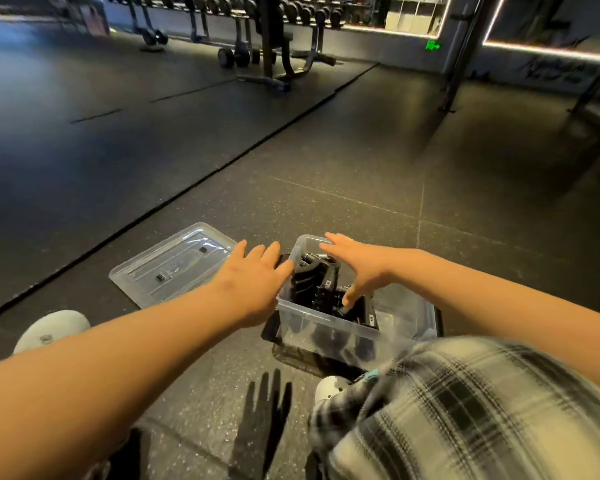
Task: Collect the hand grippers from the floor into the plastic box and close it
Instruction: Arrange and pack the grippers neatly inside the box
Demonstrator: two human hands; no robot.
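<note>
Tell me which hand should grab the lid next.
Left, probably. The lid lies on the floor left of the box, nearest the left hand; the right hand is spread over the grippers inside the box.

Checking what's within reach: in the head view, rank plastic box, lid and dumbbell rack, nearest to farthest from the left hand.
1. plastic box, right beside the left hand, at its fingertips.
2. lid, on the floor just left of the hand.
3. dumbbell rack, far back by the wall.

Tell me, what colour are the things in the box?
Black. The hand grippers in the clear plastic box show best in the head view.
</note>
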